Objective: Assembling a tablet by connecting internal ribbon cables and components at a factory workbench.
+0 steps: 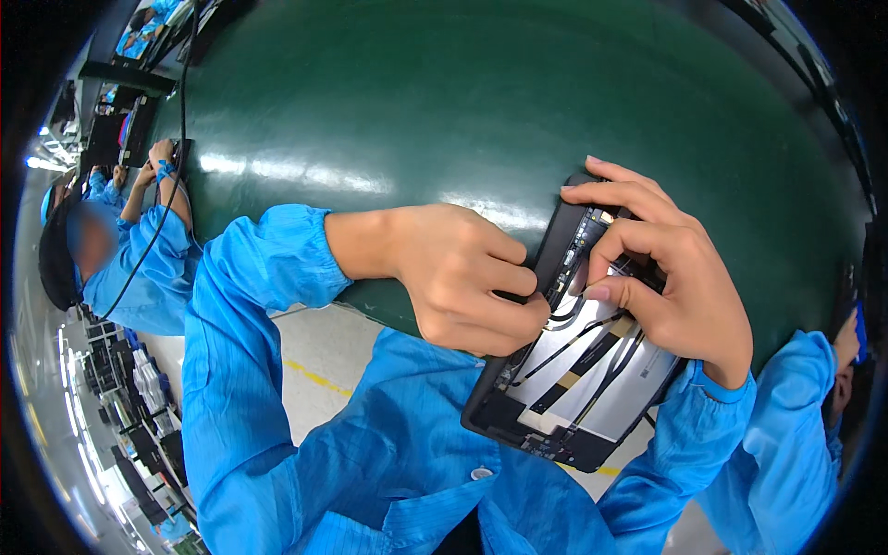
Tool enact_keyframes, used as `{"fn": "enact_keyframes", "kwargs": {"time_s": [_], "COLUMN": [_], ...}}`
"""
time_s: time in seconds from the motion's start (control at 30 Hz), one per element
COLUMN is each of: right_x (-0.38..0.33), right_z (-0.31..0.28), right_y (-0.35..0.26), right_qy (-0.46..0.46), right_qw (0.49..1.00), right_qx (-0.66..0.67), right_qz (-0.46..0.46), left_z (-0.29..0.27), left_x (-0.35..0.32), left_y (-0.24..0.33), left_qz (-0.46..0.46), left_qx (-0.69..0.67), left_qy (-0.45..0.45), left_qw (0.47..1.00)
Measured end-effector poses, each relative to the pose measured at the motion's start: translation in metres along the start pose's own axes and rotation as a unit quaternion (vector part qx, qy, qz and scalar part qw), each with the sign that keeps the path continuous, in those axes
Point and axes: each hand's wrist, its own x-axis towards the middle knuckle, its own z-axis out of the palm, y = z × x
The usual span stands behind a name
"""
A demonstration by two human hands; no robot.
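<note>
An opened black tablet-like device (638, 372) lies tilted at the table's near edge, its lower end reaching over my lap. Inside it show a silver-white plate, dark ribbon cables (575, 377) and a narrow circuit board (575, 248) along the left side. My left hand (472, 282) is closed in a fist against the device's left edge; what its fingertips pinch is hidden. Around the upper right part of the device curls my right hand (680, 273), two fingers reaching over the top corner. Its thumb and a bent finger come together above the inside, near the cables.
The green tabletop (416, 102) stretches away beyond the device. At the left, a co-worker (139, 250) in blue sits by the table, with a black cable (182, 120) hanging in front. Another person's blue sleeve (786, 416) is close by on the right.
</note>
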Motion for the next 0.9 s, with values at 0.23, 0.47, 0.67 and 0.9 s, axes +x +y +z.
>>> {"fn": "enact_keyframes", "kwargs": {"time_s": [0.23,0.47,0.67,0.9], "right_x": [0.003,0.006,0.008,0.009], "right_z": [0.003,0.010,0.011,0.008], "right_y": [0.000,-0.002,-0.002,0.002], "right_qy": [0.022,0.066,0.084,0.135], "right_qw": [1.000,0.997,0.995,0.987], "right_qx": [0.009,-0.025,-0.041,-0.076], "right_qz": [-0.016,-0.033,-0.039,-0.043], "left_z": [0.003,0.006,-0.005,-0.001], "left_x": [-0.002,0.002,0.006,0.008], "left_y": [-0.002,-0.005,-0.008,-0.017], "left_qz": [0.013,-0.002,-0.010,-0.032], "left_qx": [0.003,0.036,0.027,0.030], "left_qy": [0.001,0.048,-0.018,-0.012], "left_qw": [1.000,0.998,0.999,0.999]}}
